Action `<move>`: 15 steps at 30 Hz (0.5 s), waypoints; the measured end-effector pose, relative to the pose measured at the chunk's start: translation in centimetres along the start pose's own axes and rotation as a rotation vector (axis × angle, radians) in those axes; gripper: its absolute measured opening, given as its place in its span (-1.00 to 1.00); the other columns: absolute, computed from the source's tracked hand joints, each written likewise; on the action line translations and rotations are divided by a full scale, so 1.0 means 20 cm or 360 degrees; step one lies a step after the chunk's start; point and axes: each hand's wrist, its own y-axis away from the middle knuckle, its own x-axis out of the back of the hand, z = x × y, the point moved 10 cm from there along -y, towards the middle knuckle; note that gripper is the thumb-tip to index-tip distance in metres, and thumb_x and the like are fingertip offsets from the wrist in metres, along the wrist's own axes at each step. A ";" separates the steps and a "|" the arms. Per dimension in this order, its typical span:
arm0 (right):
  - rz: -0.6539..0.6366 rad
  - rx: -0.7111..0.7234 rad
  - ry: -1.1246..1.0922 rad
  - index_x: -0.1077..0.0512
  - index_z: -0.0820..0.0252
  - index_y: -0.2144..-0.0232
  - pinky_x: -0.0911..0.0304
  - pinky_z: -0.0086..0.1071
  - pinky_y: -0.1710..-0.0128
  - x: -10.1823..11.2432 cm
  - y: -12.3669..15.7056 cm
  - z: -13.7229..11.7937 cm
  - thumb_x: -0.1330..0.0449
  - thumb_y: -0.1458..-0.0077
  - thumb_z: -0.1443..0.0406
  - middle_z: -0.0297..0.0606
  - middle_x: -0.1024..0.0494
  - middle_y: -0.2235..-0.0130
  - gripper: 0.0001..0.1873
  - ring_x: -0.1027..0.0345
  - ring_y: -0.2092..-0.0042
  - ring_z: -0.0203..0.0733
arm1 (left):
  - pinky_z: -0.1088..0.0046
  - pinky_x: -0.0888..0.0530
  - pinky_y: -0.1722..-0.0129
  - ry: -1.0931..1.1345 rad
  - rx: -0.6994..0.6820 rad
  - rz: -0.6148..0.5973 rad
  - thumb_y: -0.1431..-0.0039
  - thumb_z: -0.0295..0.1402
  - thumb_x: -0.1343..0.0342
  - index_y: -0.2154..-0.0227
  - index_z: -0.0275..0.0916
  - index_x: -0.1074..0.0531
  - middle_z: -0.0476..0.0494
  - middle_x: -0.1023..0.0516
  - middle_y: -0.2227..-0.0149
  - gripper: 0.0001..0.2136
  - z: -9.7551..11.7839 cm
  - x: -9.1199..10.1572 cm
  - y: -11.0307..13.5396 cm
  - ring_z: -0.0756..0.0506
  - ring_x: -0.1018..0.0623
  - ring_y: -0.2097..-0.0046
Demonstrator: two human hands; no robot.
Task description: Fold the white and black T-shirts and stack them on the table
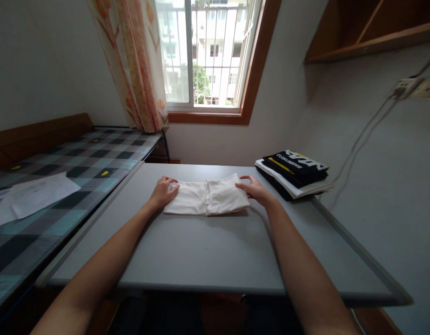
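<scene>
A white garment (190, 197), folded into a long flat strip with a gap-like fold line across its middle, lies on the grey table (201, 251). My left hand (163, 191) grips its left end, with the fingers curled over the top near the far corner. At the opposite end, my right hand (255, 188) pinches the right edge between thumb and fingers. That right part looks slightly raised from the tabletop, with a shadow beneath it. What exact kind of garment it is cannot be made out.
A stack of folded black and white clothes (293, 172) sits at the table's back right corner, against the wall. On the left stands a bed with a checked mattress (106, 153) and papers (36, 197) on it. A curtain (138, 65) hangs beside the window.
</scene>
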 end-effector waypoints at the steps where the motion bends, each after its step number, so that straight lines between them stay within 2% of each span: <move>1: 0.0020 0.0007 -0.0108 -0.24 0.14 0.00 -0.22 -0.50 0.56 0.04 0.00 -0.01 -0.29 0.02 0.21 -0.37 -0.46 0.43 -0.47 -0.34 0.50 -0.30 | 0.30 -0.41 0.08 0.0154 -0.0068 -0.0047 -0.11 -0.18 -0.06 0.27 -0.27 -0.54 -0.20 -0.44 0.25 -0.71 0.05 -0.03 0.00 -0.12 -0.46 0.21; 3: 0.0083 0.0021 -0.0266 -0.24 0.15 -0.01 -0.27 -0.47 0.54 0.12 0.00 -0.05 -0.29 0.03 0.23 -0.32 -0.48 0.40 -0.45 -0.38 0.47 -0.25 | 0.36 -0.43 0.20 0.0451 -0.0118 -0.0151 -0.10 -0.14 -0.07 0.34 -0.27 -0.54 -0.15 -0.46 0.31 -0.71 0.13 -0.07 0.01 -0.08 -0.46 0.29; 5: 0.0135 0.0049 -0.0293 -0.25 0.18 -0.01 -0.30 -0.44 0.52 0.15 0.00 -0.12 -0.29 0.05 0.28 -0.28 -0.50 0.39 -0.45 -0.40 0.45 -0.22 | 0.41 -0.41 0.31 0.0741 -0.0053 -0.0227 -0.09 -0.08 -0.10 0.37 -0.28 -0.53 -0.14 -0.49 0.35 -0.67 0.19 -0.09 0.02 -0.07 -0.46 0.33; 8: 0.0169 0.0137 -0.0190 -0.28 0.19 0.01 -0.29 -0.45 0.52 0.07 0.00 -0.28 -0.30 0.07 0.31 -0.30 -0.49 0.41 -0.46 -0.39 0.46 -0.24 | 0.46 -0.38 0.44 0.1287 0.0170 -0.0371 -0.06 0.03 -0.13 0.27 -0.30 -0.51 -0.16 -0.52 0.36 -0.56 0.24 -0.13 0.05 -0.07 -0.50 0.36; 10: 0.0067 0.0261 -0.0151 -0.26 0.17 -0.02 -0.31 -0.45 0.50 -0.08 0.01 -0.40 -0.32 0.07 0.30 -0.33 -0.49 0.41 -0.42 -0.39 0.46 -0.26 | 0.45 -0.41 0.44 0.1666 0.0345 -0.0527 -0.05 0.07 -0.14 0.13 -0.29 -0.46 -0.19 -0.55 0.30 -0.48 0.27 -0.17 0.07 -0.10 -0.55 0.33; 11: -0.0079 0.0323 -0.0145 -0.25 0.15 -0.04 -0.32 -0.43 0.49 -0.20 0.01 -0.44 -0.33 0.07 0.28 -0.34 -0.50 0.41 -0.40 -0.39 0.46 -0.25 | 0.43 -0.44 0.42 0.1818 0.0433 -0.0612 -0.05 0.09 -0.13 0.06 -0.29 -0.43 -0.22 -0.56 0.26 -0.44 0.28 -0.20 0.09 -0.12 -0.57 0.31; 12: -0.0308 0.0411 -0.0146 -0.23 0.13 -0.07 -0.36 -0.39 0.44 -0.33 0.03 -0.48 -0.32 0.04 0.23 -0.33 -0.52 0.39 -0.38 -0.41 0.43 -0.24 | 0.41 -0.47 0.39 0.1929 0.0518 -0.0685 -0.06 0.12 -0.11 0.02 -0.28 -0.41 -0.25 -0.56 0.23 -0.41 0.29 -0.23 0.11 -0.13 -0.58 0.29; 14: -0.0637 0.0631 -0.0091 -0.27 0.12 -0.07 -0.39 -0.32 0.31 -0.54 0.07 -0.51 -0.31 0.02 0.19 -0.29 -0.55 0.33 -0.40 -0.46 0.33 -0.21 | 0.41 -0.49 0.37 0.2001 0.0669 -0.0742 -0.06 0.15 -0.08 0.03 -0.28 -0.41 -0.28 -0.57 0.18 -0.39 0.27 -0.27 0.14 -0.12 -0.59 0.28; 15: -0.0668 0.0731 -0.0017 -0.33 0.14 -0.02 -0.39 -0.31 0.26 -0.59 0.09 -0.49 -0.31 0.01 0.19 -0.27 -0.56 0.31 -0.47 -0.46 0.30 -0.21 | 0.44 -0.49 0.38 0.1968 0.0729 -0.0714 -0.05 0.14 -0.11 0.05 -0.29 -0.43 -0.29 -0.58 0.17 -0.40 0.24 -0.29 0.14 -0.11 -0.59 0.29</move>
